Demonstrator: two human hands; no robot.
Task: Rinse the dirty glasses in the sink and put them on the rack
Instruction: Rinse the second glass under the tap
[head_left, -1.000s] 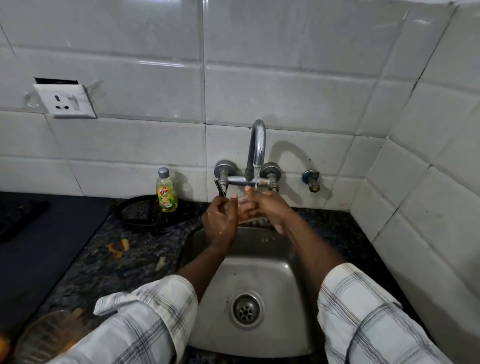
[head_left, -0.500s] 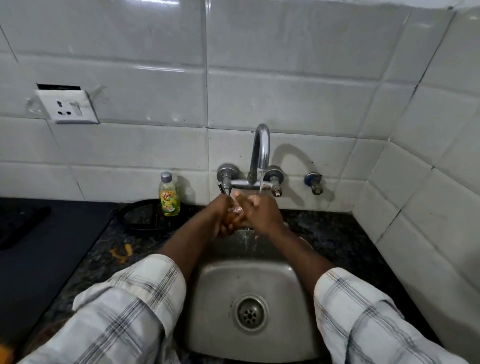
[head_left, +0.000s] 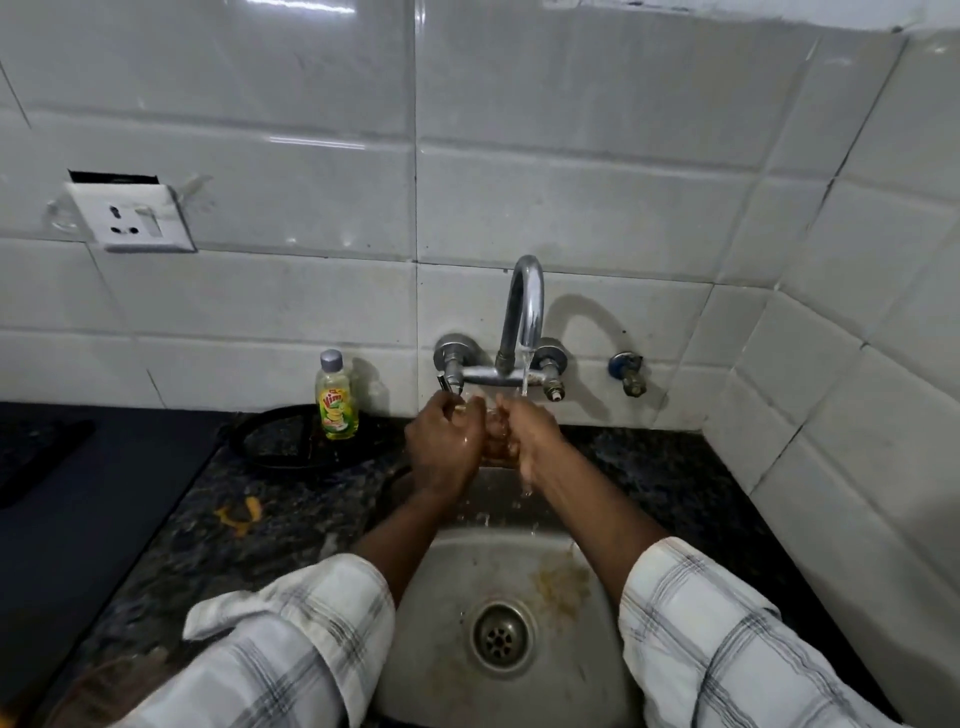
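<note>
A clear glass (head_left: 497, 435) with brownish residue is held between both hands under the running tap (head_left: 524, 317), over the back of the steel sink (head_left: 457, 582). My left hand (head_left: 441, 452) wraps its left side. My right hand (head_left: 532, 439) grips its right side, and the water stream falls onto it. Most of the glass is hidden by my fingers. Water drips into the sink, where a yellowish stain lies near the drain (head_left: 501, 634). No rack is in view.
A bottle of yellow dish liquid (head_left: 336, 397) stands by the wall left of the tap, beside a dark round ring (head_left: 291, 441) on the speckled counter. Orange peel bits (head_left: 236, 514) lie on the counter. A black hob (head_left: 78, 493) is far left. A tiled corner wall closes the right.
Both hands stay under the tap with the glass; the left hand has shifted around it. The camera view has tilted slightly, and yellowish water now shows in the sink.
</note>
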